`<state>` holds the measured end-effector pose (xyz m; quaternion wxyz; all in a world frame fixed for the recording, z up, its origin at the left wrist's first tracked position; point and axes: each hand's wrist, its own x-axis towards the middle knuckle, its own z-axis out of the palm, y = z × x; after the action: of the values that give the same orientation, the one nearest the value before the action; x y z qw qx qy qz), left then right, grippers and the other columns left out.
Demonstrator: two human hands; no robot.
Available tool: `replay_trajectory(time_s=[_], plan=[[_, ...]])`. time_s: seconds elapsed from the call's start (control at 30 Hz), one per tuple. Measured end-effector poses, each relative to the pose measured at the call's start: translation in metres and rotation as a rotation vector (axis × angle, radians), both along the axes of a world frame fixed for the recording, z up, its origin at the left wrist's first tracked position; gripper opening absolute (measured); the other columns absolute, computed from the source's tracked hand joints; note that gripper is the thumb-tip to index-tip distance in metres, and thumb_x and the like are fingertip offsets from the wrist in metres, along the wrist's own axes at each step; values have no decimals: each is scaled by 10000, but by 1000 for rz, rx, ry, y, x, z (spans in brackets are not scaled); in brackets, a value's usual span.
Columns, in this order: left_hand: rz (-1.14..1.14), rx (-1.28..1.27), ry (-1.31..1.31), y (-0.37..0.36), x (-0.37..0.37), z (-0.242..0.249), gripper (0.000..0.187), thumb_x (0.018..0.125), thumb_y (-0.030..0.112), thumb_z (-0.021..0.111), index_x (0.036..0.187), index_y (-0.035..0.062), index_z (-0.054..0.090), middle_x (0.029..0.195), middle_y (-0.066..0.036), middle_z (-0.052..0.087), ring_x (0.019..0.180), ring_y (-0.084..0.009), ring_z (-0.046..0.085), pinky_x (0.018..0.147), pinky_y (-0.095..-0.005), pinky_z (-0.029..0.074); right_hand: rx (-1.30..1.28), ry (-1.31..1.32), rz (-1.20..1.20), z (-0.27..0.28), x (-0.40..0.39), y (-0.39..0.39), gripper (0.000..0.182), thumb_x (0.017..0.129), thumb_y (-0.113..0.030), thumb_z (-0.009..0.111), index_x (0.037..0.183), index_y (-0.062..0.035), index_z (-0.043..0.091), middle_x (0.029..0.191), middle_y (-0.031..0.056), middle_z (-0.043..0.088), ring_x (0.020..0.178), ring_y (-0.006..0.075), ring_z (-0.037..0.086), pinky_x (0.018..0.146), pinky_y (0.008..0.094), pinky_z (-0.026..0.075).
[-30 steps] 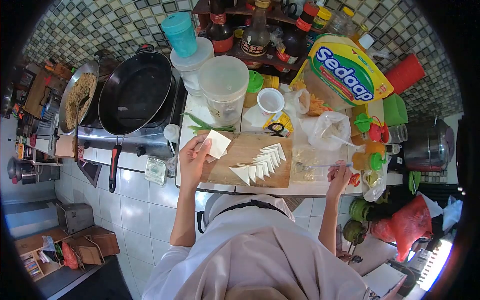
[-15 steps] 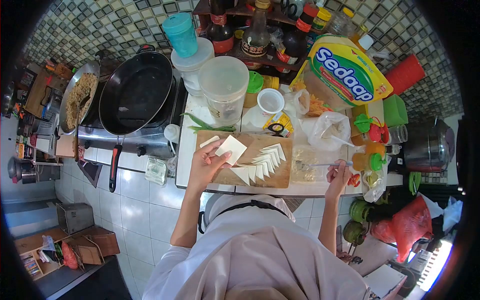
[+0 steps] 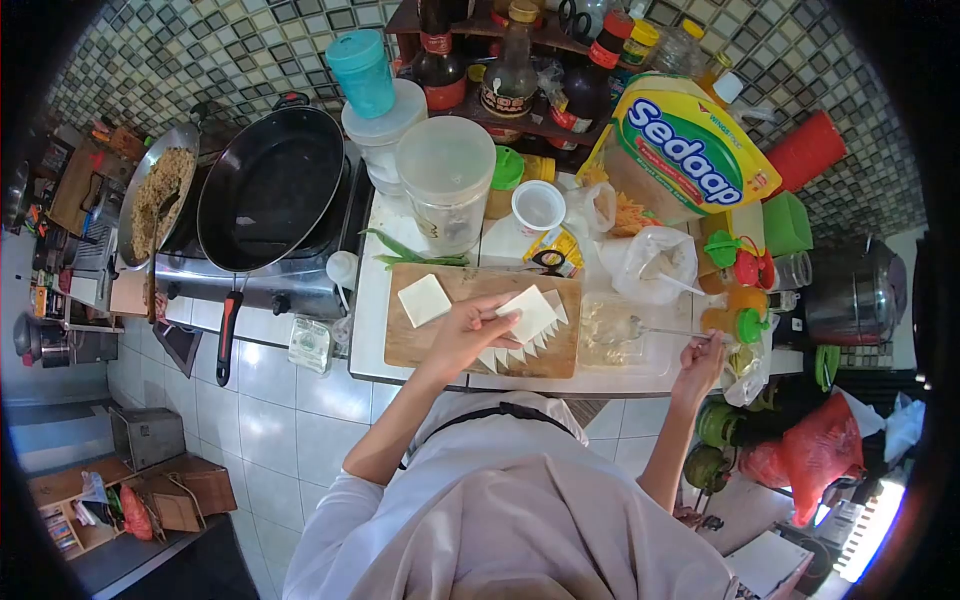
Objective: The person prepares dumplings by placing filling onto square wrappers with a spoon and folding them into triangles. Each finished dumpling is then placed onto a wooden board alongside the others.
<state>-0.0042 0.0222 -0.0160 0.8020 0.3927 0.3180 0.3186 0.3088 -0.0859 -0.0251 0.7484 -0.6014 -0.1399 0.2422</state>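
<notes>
White square dough wrapper [image 3: 527, 314] is pinched in my left hand [image 3: 468, 333], fingers closed on its near edge, held over the wooden cutting board [image 3: 420, 345]. From my right hand [image 3: 703, 362], gripping the metal spoon [image 3: 655, 329], it lies at 9 o'clock, spoon handle pointing along that line. 1 loose square wrapper [image 3: 424, 299] sits at 10 o'clock.
</notes>
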Motion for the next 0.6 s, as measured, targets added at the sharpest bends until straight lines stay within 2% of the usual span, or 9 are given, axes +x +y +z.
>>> replay_trajectory(time_s=[0.1,0.17,0.2,0.3,0.37,0.47,0.6], plan=[[-47,19,-23,2,13,0,381,823,78,528,1171,-50,441,989,-109,580,806,-147,586,698,-263,518,57,0,-47,23,2,-1,197,876,-274,468,856,-85,519,610,-10,479,469,43,369,376,172,255],[-76,22,-30,5,20,-5,383,826,81,523,1177,-44,439,993,-108,578,804,-141,583,702,-262,516,41,-1,-204,42,-5,2,217,880,-279,451,881,-66,496,614,-6,461,531,59,413,434,172,302],[-102,24,-35,7,24,-7,384,828,85,518,1183,-37,436,997,-107,576,802,-135,580,706,-260,513,42,-2,-204,48,-6,1,217,880,-279,451,881,-66,496,614,-6,461,531,59,413,434,172,302],[-168,31,-42,9,31,-3,373,841,95,488,1189,-27,436,981,-94,575,795,-128,575,712,-265,512,133,-35,-198,62,-8,-1,198,882,-265,461,870,-74,511,629,-5,489,498,48,392,403,182,280],[-199,41,-57,9,35,6,371,848,104,472,1193,-26,433,974,-87,572,789,-126,571,714,-265,510,213,-95,-39,68,-13,-3,241,886,-316,445,889,-79,485,665,3,470,574,68,425,487,182,360],[-232,62,-76,8,37,10,369,858,113,447,1200,-24,426,963,-78,566,779,-122,564,717,-265,508,295,-188,84,85,-45,5,270,885,-333,439,877,-65,471,672,20,469,566,67,411,481,179,350],[-208,84,-96,7,33,14,370,864,116,433,1208,-21,418,962,-77,559,778,-139,578,714,-270,507,340,-251,30,80,-64,12,231,891,-300,428,862,-74,456,674,27,478,551,83,412,455,180,307]])
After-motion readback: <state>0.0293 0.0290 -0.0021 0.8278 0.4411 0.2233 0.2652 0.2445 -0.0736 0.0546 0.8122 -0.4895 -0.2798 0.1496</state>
